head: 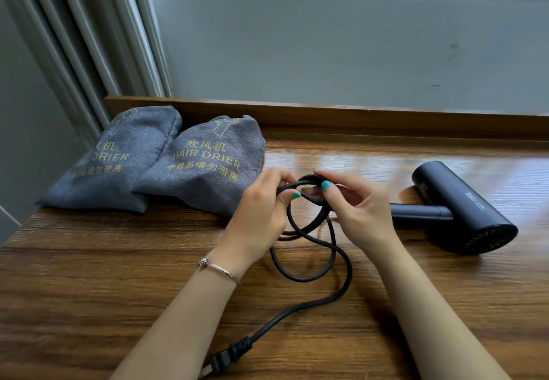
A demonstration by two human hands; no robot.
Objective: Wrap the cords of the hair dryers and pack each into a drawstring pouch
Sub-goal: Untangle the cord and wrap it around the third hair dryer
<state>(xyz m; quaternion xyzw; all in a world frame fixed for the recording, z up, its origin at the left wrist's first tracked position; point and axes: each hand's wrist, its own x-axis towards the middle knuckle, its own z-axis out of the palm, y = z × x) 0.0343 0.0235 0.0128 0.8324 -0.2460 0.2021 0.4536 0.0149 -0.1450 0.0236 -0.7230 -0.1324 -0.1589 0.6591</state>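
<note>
A dark hair dryer (463,210) lies on its side at the right of the wooden table (89,275), handle pointing left. Its black cord (341,264) runs in loops at the middle. My left hand (261,216) grips the coiled loops, and my right hand (356,204) pinches the top of the coil beside it. The loose end trails toward me and ends in the plug (221,360) near the front edge. Two grey drawstring pouches lie at the back left, one bulging (205,169) beside my left hand, the other (116,163) further left. What they hold is hidden.
A raised wooden lip (356,118) runs along the table's back edge under a grey wall and window frame. The table's left edge (17,231) drops off beside a grey panel.
</note>
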